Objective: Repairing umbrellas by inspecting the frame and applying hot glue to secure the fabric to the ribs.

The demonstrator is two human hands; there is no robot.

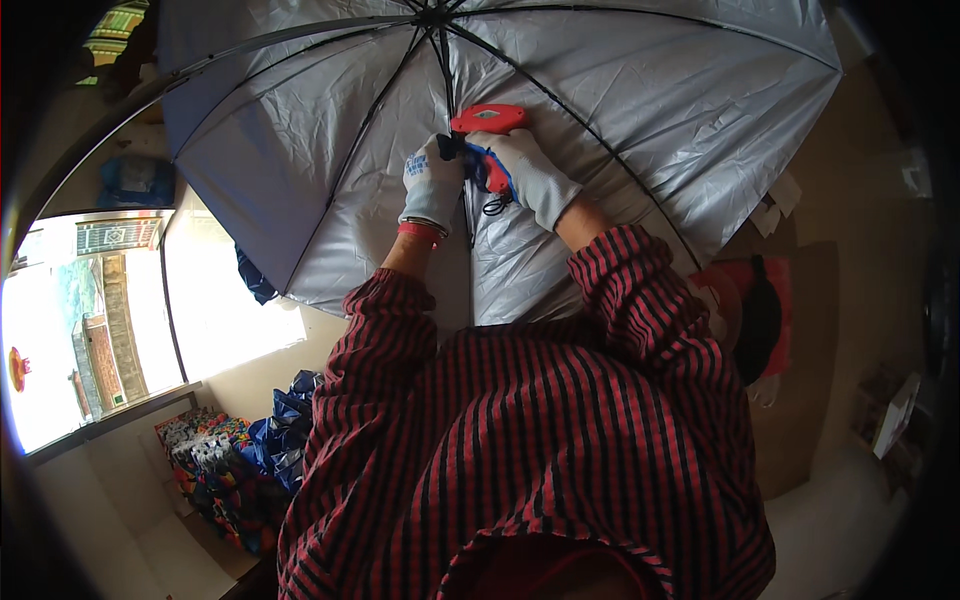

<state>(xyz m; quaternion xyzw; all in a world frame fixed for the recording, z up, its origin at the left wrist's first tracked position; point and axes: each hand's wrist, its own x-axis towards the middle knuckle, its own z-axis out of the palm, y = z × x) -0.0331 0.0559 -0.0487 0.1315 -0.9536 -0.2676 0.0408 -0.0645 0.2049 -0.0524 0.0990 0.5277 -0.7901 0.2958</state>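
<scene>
The opened umbrella (pixel 620 90) spreads across the far middle in front of you, its silver inner side toward you and its black ribs meeting at the hub (pixel 437 16) on the far edge. Your gloved left hand (pixel 434 182) is closed, fingers curled on a small black piece (pixel 447 147) by the rib, while just to its right your gloved right hand (pixel 522 176) wraps snugly round a red hand tool (pixel 490 118); nearer on the left lie multicoloured fabric (pixel 215 465) and blue fabric (pixel 283 430).
</scene>
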